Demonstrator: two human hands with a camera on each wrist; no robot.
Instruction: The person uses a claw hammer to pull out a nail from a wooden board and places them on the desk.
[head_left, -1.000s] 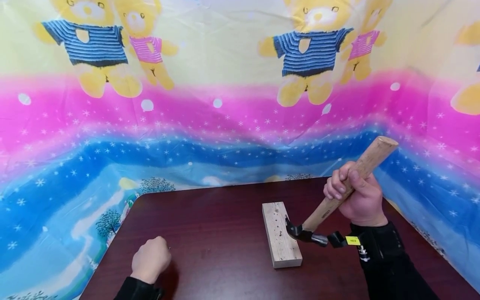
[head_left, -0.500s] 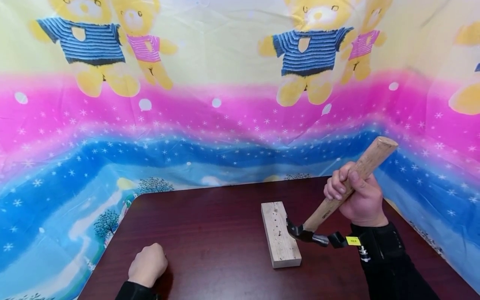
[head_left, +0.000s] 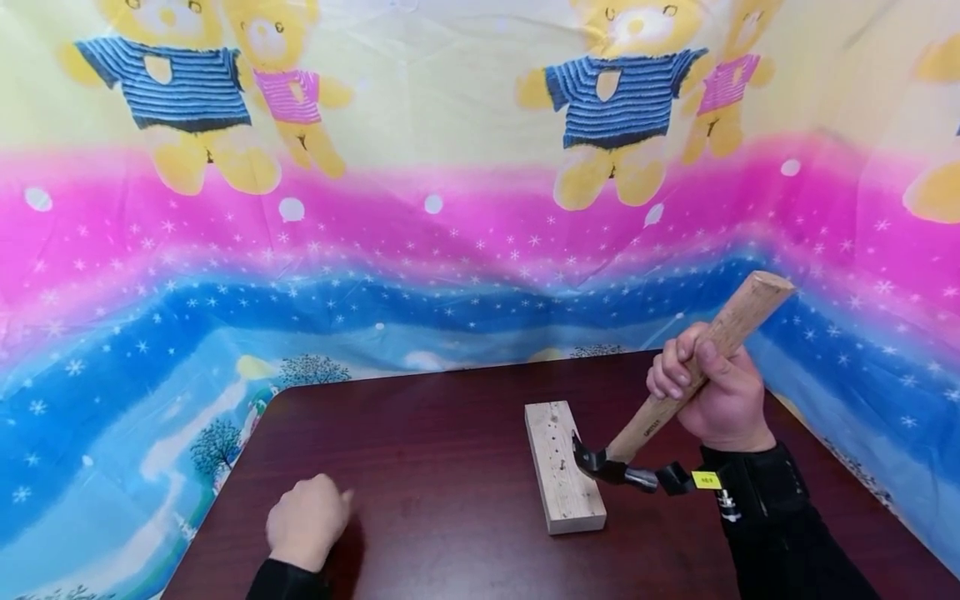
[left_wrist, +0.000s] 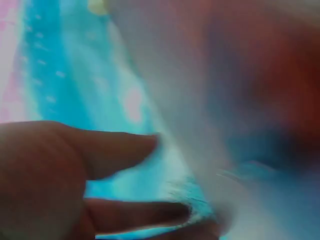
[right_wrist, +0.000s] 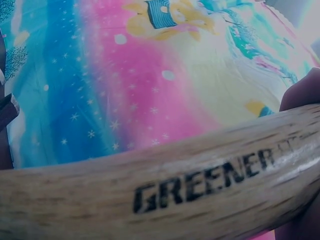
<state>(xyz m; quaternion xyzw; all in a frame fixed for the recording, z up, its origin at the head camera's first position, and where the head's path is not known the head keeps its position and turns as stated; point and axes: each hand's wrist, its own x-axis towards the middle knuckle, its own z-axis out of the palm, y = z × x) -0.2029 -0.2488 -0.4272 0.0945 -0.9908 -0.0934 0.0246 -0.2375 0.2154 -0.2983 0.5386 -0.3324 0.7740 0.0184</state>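
Gripping a wooden-handled hammer — right hand; left hand loosely curled, holding nothing.

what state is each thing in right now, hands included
hammer: gripped by the handle, head down, claw at the nail
nail: partly sticking out of the wood block
wood block: lying flat on the table, several holes in its top
right hand: curled round the hammer handle
left hand: on the table, holding nothing visible
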